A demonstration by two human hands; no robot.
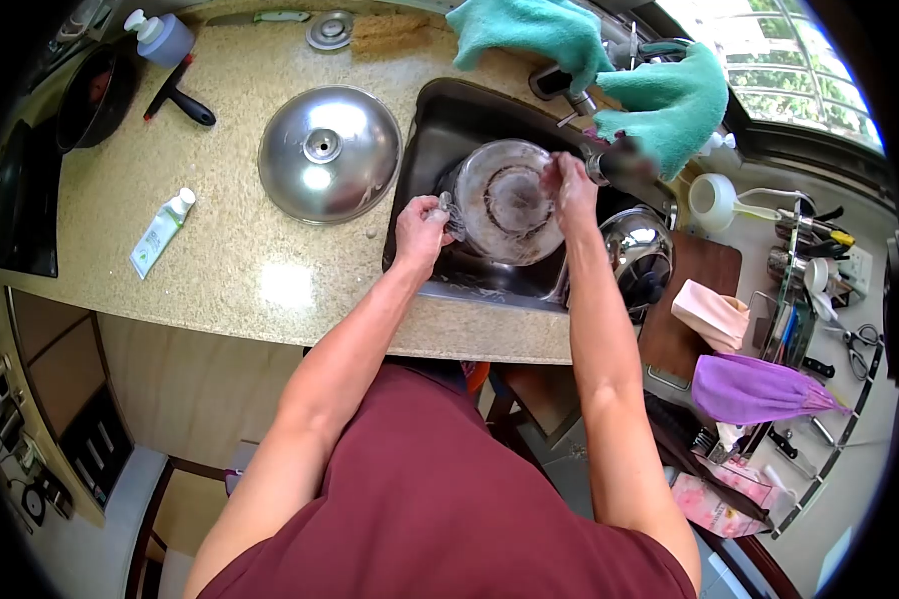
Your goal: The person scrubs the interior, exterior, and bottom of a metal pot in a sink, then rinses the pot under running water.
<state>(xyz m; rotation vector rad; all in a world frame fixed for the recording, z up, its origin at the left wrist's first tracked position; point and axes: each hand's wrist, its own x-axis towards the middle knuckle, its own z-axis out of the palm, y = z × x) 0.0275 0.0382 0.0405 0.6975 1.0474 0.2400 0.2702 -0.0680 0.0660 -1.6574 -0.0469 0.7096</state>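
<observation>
A round metal pan or pot (517,195) with brownish stains on its face is tilted in the dark sink (432,130). My left hand (422,235) is at its left edge, with its fingers closed on a small shiny wire scrubber (452,218). At the upper right edge of the pan, my right hand (572,195) has its fingers bent over the rim. A domed metal lid (330,155) lies on the counter just left of the sink.
On the counter (230,270) are a tube (163,233), a black squeegee (181,97), a soap bottle (160,40) and a knife (260,18). Teal cloths (669,105) hang by the faucet. A shiny pot (637,255) and a brown board (704,280) stand right.
</observation>
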